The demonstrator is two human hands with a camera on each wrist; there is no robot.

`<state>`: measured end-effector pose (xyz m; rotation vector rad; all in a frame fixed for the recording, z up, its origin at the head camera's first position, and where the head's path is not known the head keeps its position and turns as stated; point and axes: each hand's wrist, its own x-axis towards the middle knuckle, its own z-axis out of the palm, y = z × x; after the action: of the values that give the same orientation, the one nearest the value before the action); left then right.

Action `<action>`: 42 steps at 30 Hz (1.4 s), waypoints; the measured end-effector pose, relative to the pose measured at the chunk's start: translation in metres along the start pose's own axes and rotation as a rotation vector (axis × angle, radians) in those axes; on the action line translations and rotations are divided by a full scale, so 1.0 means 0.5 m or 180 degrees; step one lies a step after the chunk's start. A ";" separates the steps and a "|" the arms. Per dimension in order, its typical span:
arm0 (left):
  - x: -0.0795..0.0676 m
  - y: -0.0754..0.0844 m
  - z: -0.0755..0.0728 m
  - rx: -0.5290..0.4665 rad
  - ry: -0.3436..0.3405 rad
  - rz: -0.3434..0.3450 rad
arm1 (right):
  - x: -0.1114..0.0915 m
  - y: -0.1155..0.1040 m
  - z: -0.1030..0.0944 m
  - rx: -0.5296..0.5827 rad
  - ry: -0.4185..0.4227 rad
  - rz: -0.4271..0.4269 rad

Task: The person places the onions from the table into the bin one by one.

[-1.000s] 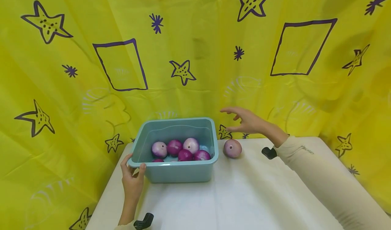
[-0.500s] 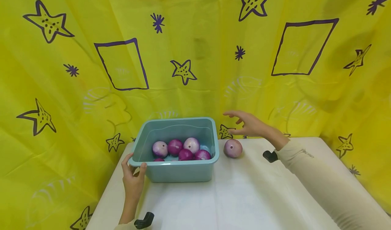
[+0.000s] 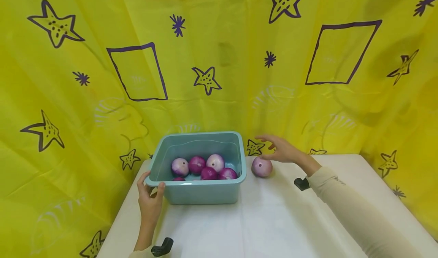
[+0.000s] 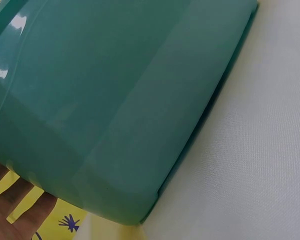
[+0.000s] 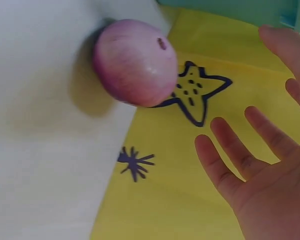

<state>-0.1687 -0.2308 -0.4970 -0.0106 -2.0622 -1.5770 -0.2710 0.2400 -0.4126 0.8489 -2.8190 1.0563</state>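
Observation:
A light blue plastic tub [image 3: 205, 195] stands on the white table, holding several red onions [image 3: 196, 164], some deep purple and some paler. My left hand [image 3: 150, 204] grips its near left corner, thumb on the front and fingers round the left side; the left wrist view shows fingers [image 4: 35, 212] against the tub wall. Just right of the tub a single pale purple onion [image 3: 262, 167] sits on the table. Over that onion my right hand [image 3: 282, 150] hovers with fingers spread and relaxed, holding nothing; in the right wrist view the palm faces the onion [image 5: 132, 62], apart from it.
A yellow curtain [image 3: 232, 109] printed with purple stars and squares hangs right behind the table's back edge and along both sides. The white table [image 3: 273, 220] extends in front of the tub and to its right.
My right hand has come down and slightly right, closer to the loose onion. The left hand keeps its grip on the tub, and the onions have not moved.

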 end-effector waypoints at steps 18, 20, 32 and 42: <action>0.001 0.006 0.001 0.0103 0.0026 -0.0028 | -0.032 0.067 0.088 0.0141 -0.0254 0.0374; 0.001 0.006 0.001 0.0109 0.0021 -0.0023 | -0.034 0.069 0.093 0.0114 -0.0254 0.0393; 0.000 0.010 0.000 0.0077 -0.0024 -0.0030 | -0.040 0.091 0.125 0.0033 -0.0137 0.0269; 0.000 0.010 0.001 0.0108 -0.0018 -0.0018 | -0.043 0.088 0.127 0.0058 -0.0128 0.0276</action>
<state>-0.1673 -0.2289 -0.4926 0.0031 -2.0947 -1.5468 -0.2637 0.2390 -0.4925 0.7644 -2.9082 1.0891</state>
